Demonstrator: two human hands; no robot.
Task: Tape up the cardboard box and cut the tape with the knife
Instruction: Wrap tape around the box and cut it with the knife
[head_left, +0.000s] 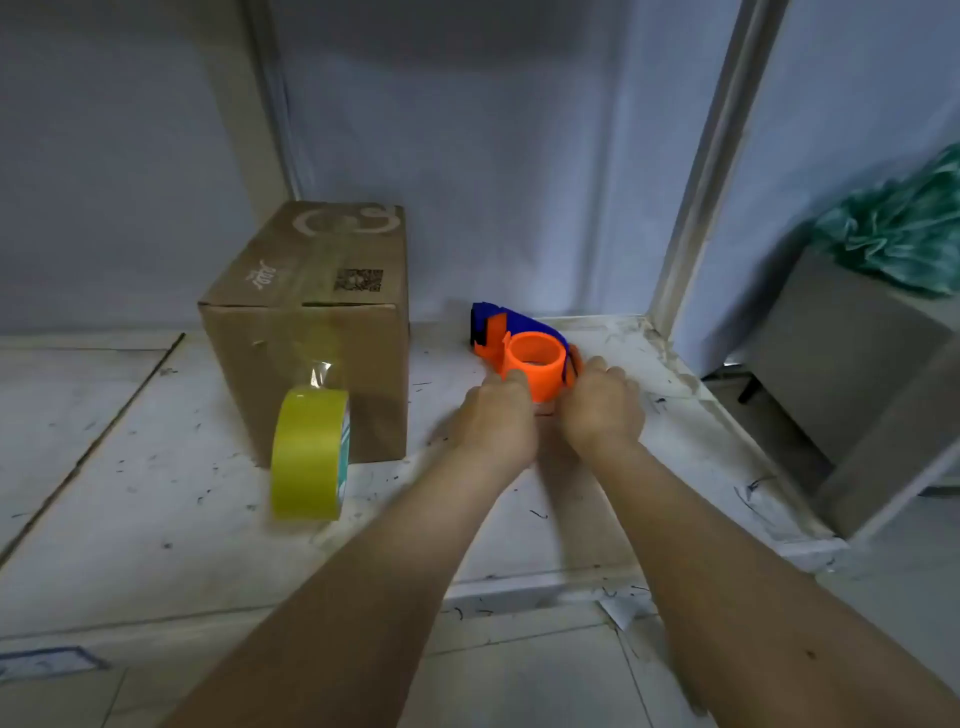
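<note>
A brown cardboard box stands at the back left of the white tabletop, flaps closed, with a strip of clear tape along its top. A yellow tape roll stands on edge against the box's front, its loose end sticking up. To the right lies an orange and blue tape dispenser with an empty orange hub. My left hand and my right hand both reach to it, fingers touching the near side of the hub from left and right. No knife is visible.
The white tabletop is scuffed with dark marks and ends at a raised right edge. Beyond that edge stands a grey bin with a green plastic bag. A wall and a vertical post close off the back.
</note>
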